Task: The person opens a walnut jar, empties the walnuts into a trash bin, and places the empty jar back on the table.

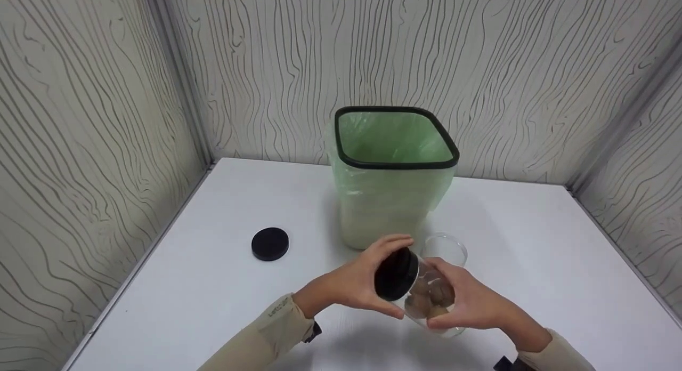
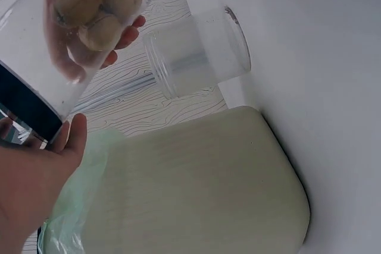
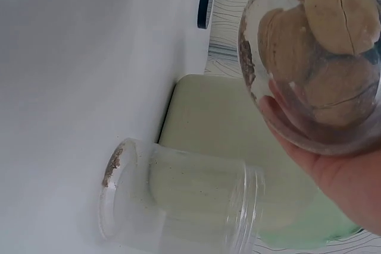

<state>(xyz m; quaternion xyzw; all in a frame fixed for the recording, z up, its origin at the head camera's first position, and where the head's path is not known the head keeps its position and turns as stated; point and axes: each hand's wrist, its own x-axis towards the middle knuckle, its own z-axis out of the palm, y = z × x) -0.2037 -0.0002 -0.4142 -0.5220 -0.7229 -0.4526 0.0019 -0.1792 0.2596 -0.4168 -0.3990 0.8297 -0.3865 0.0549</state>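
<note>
A clear jar (image 1: 426, 299) with several walnuts (image 3: 321, 57) inside is held tilted above the white table (image 1: 213, 285). My left hand (image 1: 357, 280) grips its black lid (image 1: 395, 274), which sits on the jar. My right hand (image 1: 469, 301) holds the jar's body (image 2: 71, 40) from the base end. An empty clear jar (image 1: 445, 249) without a lid stands on the table just behind, next to the bin; it shows in the wrist views (image 2: 196, 52) (image 3: 178, 200).
A pale bin (image 1: 391, 190) with a green liner and a black rim stands at the table's back middle. A loose black lid (image 1: 270, 243) lies on the table to the left. Wood-grain walls close in the table on three sides.
</note>
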